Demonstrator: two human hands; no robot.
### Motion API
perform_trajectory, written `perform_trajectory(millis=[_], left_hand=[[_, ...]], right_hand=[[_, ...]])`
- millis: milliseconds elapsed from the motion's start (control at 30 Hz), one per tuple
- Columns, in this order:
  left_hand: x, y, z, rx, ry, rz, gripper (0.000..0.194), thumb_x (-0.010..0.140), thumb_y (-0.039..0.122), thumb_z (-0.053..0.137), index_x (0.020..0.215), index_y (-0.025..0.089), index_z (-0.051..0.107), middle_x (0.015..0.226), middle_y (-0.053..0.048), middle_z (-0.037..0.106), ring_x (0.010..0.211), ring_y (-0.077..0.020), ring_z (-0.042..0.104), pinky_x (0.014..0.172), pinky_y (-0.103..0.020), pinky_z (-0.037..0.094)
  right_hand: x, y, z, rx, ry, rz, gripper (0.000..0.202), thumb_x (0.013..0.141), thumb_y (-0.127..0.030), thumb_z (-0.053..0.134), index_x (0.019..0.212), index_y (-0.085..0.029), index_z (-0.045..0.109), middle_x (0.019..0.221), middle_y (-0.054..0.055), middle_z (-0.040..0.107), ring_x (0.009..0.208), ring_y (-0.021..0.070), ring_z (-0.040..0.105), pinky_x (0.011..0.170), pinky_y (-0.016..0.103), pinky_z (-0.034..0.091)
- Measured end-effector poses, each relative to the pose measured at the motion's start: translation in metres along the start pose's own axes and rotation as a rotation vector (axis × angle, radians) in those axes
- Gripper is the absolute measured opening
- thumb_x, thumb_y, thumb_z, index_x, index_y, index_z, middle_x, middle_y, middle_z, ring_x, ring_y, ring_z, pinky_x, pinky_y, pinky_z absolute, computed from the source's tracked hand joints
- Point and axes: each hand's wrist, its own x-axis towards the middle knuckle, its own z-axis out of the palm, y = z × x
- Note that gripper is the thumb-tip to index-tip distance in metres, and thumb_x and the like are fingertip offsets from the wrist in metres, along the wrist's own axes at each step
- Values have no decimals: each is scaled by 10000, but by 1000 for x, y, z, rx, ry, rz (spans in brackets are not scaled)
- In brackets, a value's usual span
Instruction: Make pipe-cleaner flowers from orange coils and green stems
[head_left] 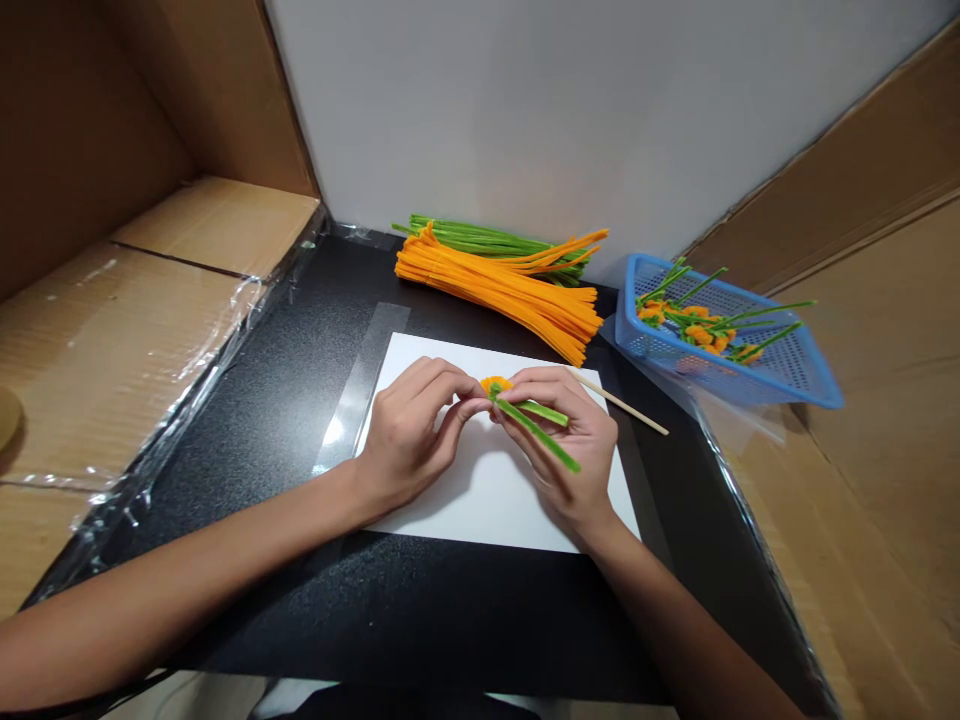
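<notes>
Between my hands, above a white sheet (480,500), is a small pipe cleaner flower (495,384) with an orange head and green stem ends. Two green ends stick out toward the lower right, across the fingers of my right hand (566,430). That hand is closed, its fingertips gripping the flower from the right. My left hand (420,420) pinches the flower's left side between thumb and forefinger. The fingertips partly cover the flower's underside.
Behind the sheet lie a bundle of orange pipe cleaners (495,290) and a green bundle (480,238). A thin wooden stick (630,408) rests at the sheet's right. Several finished flowers sit in a blue basket (806,375). Cardboard walls (885,250) flank the black table (255,380).
</notes>
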Motion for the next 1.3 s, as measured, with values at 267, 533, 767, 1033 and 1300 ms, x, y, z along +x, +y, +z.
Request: perform_trajectory(millis=[267, 533, 767, 1033, 1300], left_hand=[[6, 16, 0, -560, -198, -810, 240, 926, 363, 624, 785, 173, 657, 716, 2, 608, 616, -122, 502, 564, -260, 399], [17, 12, -9, -887, -425, -1175, 459, 783, 534, 742, 591, 175, 530, 588, 22, 422, 497, -81, 314, 450, -238, 260], [15, 3, -5, -598, -219, -782, 278, 869, 432, 690, 766, 174, 707, 692, -8, 638, 604, -124, 551, 534, -236, 420], [9, 1, 0, -481, -199, -640, 187, 872, 346, 707, 812, 169, 718, 769, -27, 698, 650, -133, 597, 570, -250, 455], [0, 2, 4, -345, -91, -515, 66, 852, 204, 686, 800, 172, 658, 810, -19, 646, 691, -122, 560, 586, -240, 454]], right_hand=[[-1, 3, -1, -259, 57, -189, 155, 848, -132, 736, 894, -274, 777, 924, 38, 706, 855, 199, 680, 794, 385, 600], [-3, 5, -3, -345, -8, -276, 211, 858, -89, 711, 932, -276, 774, 951, 36, 710, 853, 186, 677, 788, 366, 597], [1, 7, -3, -200, 22, -69, 135, 872, -153, 719, 919, -268, 772, 957, 40, 683, 899, 198, 670, 782, 373, 599], [0, 6, -2, -104, 12, 4, 78, 884, -207, 719, 895, -261, 774, 948, 40, 670, 896, 184, 663, 737, 314, 599], [-2, 0, 4, -83, 9, 99, 47, 852, -301, 767, 870, -257, 768, 922, 47, 672, 872, 194, 670, 716, 308, 612]])
